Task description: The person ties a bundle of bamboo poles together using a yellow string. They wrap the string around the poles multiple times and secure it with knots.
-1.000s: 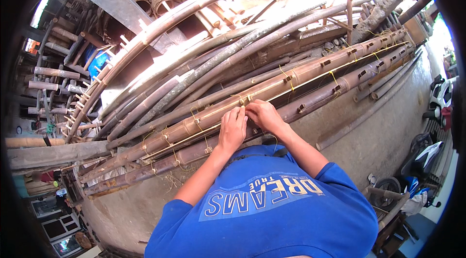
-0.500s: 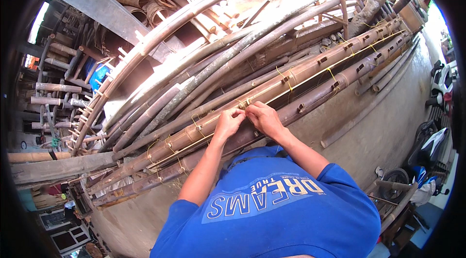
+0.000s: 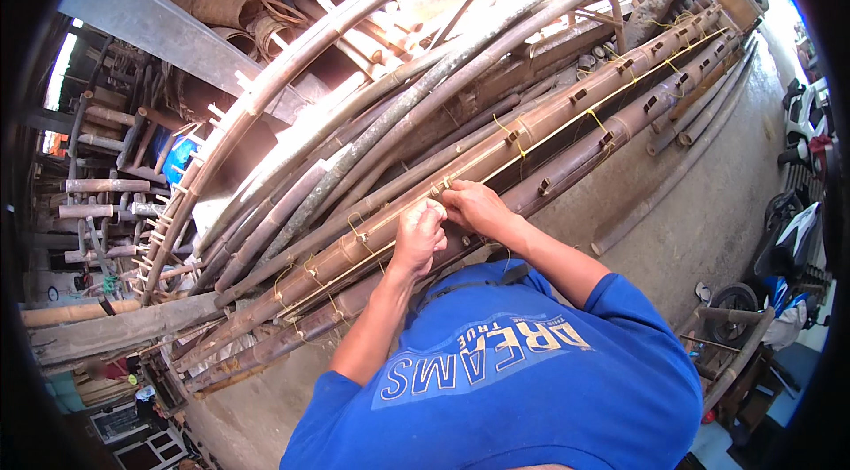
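Two long bamboo poles with square notches lie side by side before me, the far pole (image 3: pixel 544 118) and the darker near pole (image 3: pixel 577 162). A thin pale bamboo strip (image 3: pixel 352 274) runs along the far pole, with thin yellow cord (image 3: pixel 522 151) tied around at several spots. My left hand (image 3: pixel 419 238) is closed in a fist just over the poles. Beside it, my right hand (image 3: pixel 480 207) pinches at the far pole near a tie, fingertips against the bamboo. Whatever lies between the fingers of either hand is too small or hidden to make out.
A curved bamboo piece with short pegs (image 3: pixel 257 94) arches at the far left. Several loose poles (image 3: pixel 372 147) lie behind the notched ones. More bamboo rests on the concrete floor (image 3: pixel 682 196) at right, near a wheel (image 3: pixel 735 306). A grey board (image 3: pixel 159 19) slants at upper left.
My left hand has come slightly down and toward me, curling from a pinch into a fist. My right hand stays at the same tie. The whole view has shifted a little.
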`<state>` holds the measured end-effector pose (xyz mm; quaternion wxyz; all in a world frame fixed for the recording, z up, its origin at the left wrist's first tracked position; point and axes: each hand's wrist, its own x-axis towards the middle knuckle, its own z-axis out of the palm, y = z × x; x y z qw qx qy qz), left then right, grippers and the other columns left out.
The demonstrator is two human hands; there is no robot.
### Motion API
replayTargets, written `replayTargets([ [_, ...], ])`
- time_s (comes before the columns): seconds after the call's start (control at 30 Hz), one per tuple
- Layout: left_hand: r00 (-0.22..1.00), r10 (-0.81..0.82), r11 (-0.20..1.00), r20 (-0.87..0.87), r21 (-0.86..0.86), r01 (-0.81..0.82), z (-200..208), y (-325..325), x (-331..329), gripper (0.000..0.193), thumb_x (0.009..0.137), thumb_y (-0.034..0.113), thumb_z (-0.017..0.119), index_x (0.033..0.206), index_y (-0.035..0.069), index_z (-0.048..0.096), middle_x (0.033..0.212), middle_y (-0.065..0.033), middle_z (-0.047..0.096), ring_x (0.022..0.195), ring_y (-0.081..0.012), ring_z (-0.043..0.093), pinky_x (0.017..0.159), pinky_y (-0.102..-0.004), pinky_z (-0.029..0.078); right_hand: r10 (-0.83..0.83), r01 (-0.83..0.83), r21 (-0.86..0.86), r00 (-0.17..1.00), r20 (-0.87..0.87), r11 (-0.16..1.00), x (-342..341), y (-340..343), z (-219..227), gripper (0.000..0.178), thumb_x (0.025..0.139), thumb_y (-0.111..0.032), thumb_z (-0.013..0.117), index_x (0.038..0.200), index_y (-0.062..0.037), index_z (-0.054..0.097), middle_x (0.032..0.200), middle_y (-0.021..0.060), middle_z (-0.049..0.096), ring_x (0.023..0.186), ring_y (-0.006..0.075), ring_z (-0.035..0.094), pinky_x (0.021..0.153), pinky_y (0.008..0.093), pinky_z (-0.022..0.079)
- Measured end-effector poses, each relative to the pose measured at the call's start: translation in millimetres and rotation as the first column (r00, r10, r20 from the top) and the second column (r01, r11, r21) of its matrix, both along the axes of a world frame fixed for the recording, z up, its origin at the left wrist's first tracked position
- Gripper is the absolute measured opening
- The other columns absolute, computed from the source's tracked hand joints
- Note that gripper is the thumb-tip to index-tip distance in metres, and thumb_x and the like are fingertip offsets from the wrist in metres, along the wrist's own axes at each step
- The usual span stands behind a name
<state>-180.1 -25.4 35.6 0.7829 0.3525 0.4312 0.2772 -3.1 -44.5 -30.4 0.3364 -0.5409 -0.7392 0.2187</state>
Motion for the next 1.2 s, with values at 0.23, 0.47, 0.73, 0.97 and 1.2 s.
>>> replayTargets([
  [0.23,0.990,0.013,0.935,-0.138,0.353,0.037,-10,5,-6,0.016,0.106,0.019,0.056,0.100,0.005,0.058,0.067,0.0047,0.046,0.052,-0.0032,0.040,0.053,-0.0231,0.039,-0.043,0.034,-0.124,0.997,-0.071,0.992,0,3,9,0.015,0.088,-0.019,0.072,0.089,-0.0044,0.068,0.088,0.0170,0.064,0.086,0.0388,0.066,0.076,0.0484,0.053],
  [0.47,0.474,0.130,0.521,-0.871,0.467,0.714,-64,-12,-28,0.054,0.095,0.037,0.069,0.139,0.008,0.055,0.125,-0.0197,0.063,0.117,-0.0405,0.059,0.102,-0.0528,0.040,-0.051,0.050,-0.007,0.975,-0.217,0.999,4,-76,42,0.009,0.089,-0.007,0.075,0.095,-0.0012,0.071,0.088,0.0153,0.066,0.078,0.0348,0.067,0.068,0.0408,0.054],
  [0.73,0.369,0.354,0.481,-0.859,0.506,0.716,-88,-20,-20,0.024,0.095,0.016,0.065,0.118,0.013,0.061,0.104,-0.0114,0.062,0.100,-0.0335,0.058,0.086,-0.0504,0.038,-0.104,0.053,-0.136,0.911,-0.399,0.989,-7,-110,16,0.009,0.091,-0.007,0.073,0.097,-0.0007,0.071,0.087,0.0176,0.068,0.077,0.0368,0.069,0.068,0.0417,0.056],
  [0.97,0.439,0.305,0.489,-0.845,0.534,0.689,-78,-21,-31,0.027,0.096,0.019,0.065,0.121,0.009,0.061,0.111,-0.0138,0.064,0.106,-0.0356,0.060,0.091,-0.0495,0.041,-0.121,0.114,-0.060,0.983,-0.140,0.992,-19,-115,-8,0.007,0.093,-0.011,0.071,0.095,-0.0048,0.072,0.087,0.0167,0.069,0.080,0.0363,0.070,0.069,0.0419,0.057],
  [1.2,0.660,0.480,0.566,-0.579,0.778,0.271,-5,-6,-123,0.021,0.101,0.013,0.059,0.117,0.002,0.066,0.103,-0.0209,0.071,0.097,-0.0387,0.070,0.086,-0.0448,0.055,-0.021,-0.088,-0.441,0.972,-0.236,0.893,-97,-122,28,0.037,0.097,-0.039,0.068,0.101,-0.0034,0.076,0.091,0.0184,0.074,0.085,0.0345,0.073,0.076,0.0436,0.057],
])
